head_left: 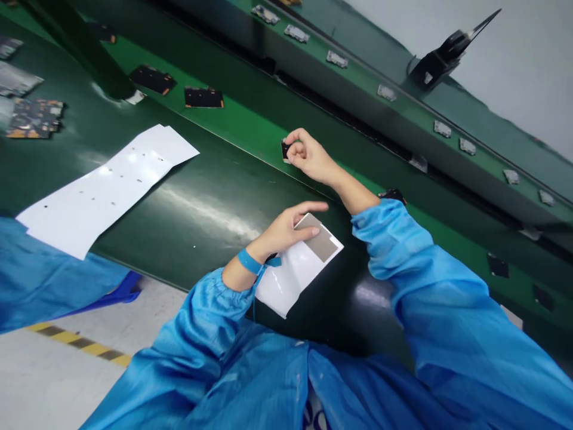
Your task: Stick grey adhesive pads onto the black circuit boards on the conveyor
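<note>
My right hand [313,158] reaches over the green conveyor strip. Its fingers are closed on the edge of a small dark circuit board [285,151], most of which they hide. Nearer to me, my left hand [282,232], with a blue strap at the wrist, grips a white sheet [290,278]. The thumb lies across a grey rectangular patch [320,242] on that sheet, and the index finger stretches past its upper edge. The other fingers of this hand are hidden.
A long white sheet [111,188] with small marks lies on the dark green table [215,197] to the left. Black boards [203,97] sit along the strip. Silvery parts [336,58] line the upper ledge. A green post [96,57] stands at left, beside more circuit boards [36,118].
</note>
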{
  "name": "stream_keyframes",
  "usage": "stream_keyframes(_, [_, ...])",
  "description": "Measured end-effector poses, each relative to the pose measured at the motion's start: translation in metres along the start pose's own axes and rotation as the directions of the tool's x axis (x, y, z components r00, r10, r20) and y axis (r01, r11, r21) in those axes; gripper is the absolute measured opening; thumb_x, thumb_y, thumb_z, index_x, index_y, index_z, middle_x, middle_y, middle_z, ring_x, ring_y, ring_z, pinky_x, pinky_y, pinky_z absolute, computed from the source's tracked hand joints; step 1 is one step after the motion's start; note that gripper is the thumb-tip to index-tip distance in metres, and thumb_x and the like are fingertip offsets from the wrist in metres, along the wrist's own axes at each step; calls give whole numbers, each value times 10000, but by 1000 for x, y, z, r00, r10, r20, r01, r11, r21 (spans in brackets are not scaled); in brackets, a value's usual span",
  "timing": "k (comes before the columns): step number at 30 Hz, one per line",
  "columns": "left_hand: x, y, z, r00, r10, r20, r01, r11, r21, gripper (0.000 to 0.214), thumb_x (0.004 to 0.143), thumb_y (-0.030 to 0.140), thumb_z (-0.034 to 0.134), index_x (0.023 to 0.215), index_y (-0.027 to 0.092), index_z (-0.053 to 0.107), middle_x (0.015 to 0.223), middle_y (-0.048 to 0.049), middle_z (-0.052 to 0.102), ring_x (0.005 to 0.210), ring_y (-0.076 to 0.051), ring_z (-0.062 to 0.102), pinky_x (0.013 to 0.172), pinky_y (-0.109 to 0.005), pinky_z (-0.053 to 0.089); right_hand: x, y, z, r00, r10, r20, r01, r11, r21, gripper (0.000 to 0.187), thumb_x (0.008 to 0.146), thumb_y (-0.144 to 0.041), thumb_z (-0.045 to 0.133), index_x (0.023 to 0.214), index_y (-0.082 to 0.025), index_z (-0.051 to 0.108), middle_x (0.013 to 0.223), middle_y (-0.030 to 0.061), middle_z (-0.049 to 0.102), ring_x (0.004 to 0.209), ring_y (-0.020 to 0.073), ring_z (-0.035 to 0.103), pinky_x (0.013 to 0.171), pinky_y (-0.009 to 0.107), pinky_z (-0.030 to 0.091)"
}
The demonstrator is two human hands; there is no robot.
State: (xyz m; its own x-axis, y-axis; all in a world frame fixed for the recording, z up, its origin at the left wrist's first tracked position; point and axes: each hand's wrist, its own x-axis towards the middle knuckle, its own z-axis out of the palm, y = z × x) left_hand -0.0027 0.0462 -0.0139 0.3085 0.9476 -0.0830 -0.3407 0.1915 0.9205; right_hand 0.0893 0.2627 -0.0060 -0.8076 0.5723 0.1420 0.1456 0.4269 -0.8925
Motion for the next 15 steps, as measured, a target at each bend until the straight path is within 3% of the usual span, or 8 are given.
stream_keyframes(2, [2,-2,-1,994,43,-98,-36,997,65,840,809,417,882,1551,213,543,834,6,723,681,-165,670,650,-264,554,-30,-23,-4,1000,-16,0,16,998,67,394,945,-433,707,1157,-265,419,837,-52,525,652,105,472,608,246,447])
stream_keyframes(3, [3,-3,-2,989,66,-134,-52,993,105,857,828,418,865,1578,219,501,836,9,716,669,-165,661,638,-266,548,-46,-34,-5,1000,-10,-3,10,996,89,401,953,-438,704,1174,-266,418,852,-48,526,651,103,470,599,242,443])
stream_keyframes(8, [6,-7,-1,944,239,-227,-171,944,283,498,944,517,757,1323,215,641,1030,-49,735,792,-185,696,695,-286,554,-115,-77,-1,997,60,-55,-54,993,102,391,960,-368,703,1212,-268,421,863,-41,522,682,107,499,589,235,435])
stream_keyframes(11, [5,-7,2,927,291,-238,-199,917,347,454,951,547,759,1250,231,629,954,-25,704,721,-164,658,634,-272,513,-139,-88,10,990,100,-101,-94,993,66,376,964,-306,676,1230,-269,413,862,-47,517,639,95,436,556,226,380])
stream_keyframes(15, [3,-6,5,946,278,-165,-218,926,308,450,928,607,771,1139,243,610,842,4,648,619,-140,583,559,-261,457,-152,-95,21,982,114,-154,-116,993,-7,371,947,-223,637,1238,-266,411,853,-58,513,598,86,367,543,230,333])
